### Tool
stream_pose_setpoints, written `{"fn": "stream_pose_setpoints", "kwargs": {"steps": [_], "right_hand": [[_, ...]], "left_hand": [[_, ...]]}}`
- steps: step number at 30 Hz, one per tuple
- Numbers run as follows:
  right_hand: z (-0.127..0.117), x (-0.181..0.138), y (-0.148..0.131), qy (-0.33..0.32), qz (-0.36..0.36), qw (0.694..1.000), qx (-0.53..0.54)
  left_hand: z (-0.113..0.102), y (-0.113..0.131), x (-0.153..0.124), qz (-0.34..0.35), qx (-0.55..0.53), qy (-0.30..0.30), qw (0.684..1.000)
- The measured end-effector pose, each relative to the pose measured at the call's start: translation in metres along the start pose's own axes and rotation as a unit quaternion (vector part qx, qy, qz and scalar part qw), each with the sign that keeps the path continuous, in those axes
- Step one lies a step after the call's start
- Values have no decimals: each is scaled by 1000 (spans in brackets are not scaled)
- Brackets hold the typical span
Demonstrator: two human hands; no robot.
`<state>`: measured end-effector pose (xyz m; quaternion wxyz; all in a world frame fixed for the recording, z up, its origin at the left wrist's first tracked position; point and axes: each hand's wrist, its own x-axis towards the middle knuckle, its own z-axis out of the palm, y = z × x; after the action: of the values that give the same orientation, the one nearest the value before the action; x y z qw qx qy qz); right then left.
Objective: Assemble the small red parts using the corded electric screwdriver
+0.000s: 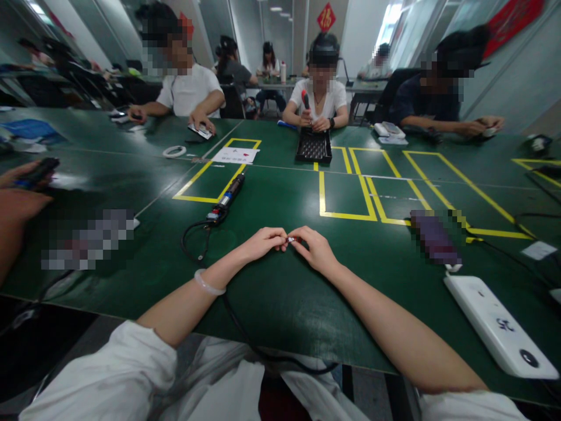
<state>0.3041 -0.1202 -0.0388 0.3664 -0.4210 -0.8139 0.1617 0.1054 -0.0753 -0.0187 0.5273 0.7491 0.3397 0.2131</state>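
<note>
Both hands meet over the green table [280, 310], fingertips close together. A tiny silvery and dark red piece [290, 240] sits between them, too small to name. My left hand [265, 242], with a pale bangle [209, 285] at its wrist, is closed in a pinch at the piece's left side. My right hand [314, 248] pinches it from the right with thumb and forefinger. Just beyond my left hand lies a black, blue and silver cylindrical tool [225, 202], its black cable [186, 242] looping down toward the table's front edge.
Yellow tape rectangles [348, 216] mark the table. To the right lie a phone [433, 237] and a white power bank [499, 327]. Across sits a person [318, 96] behind a black tray [314, 146]. A white printed sheet [236, 155] lies farther back. Another person's hand [24, 193] reaches in at left.
</note>
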Motion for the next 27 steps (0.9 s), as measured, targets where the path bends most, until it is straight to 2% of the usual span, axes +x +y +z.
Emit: {"fn": "stream_pose_setpoints", "kwargs": {"steps": [27], "right_hand": [[0, 1, 2, 2, 13, 1000, 15]], "left_hand": [[-1, 8, -3, 15, 22, -14, 1000]]}}
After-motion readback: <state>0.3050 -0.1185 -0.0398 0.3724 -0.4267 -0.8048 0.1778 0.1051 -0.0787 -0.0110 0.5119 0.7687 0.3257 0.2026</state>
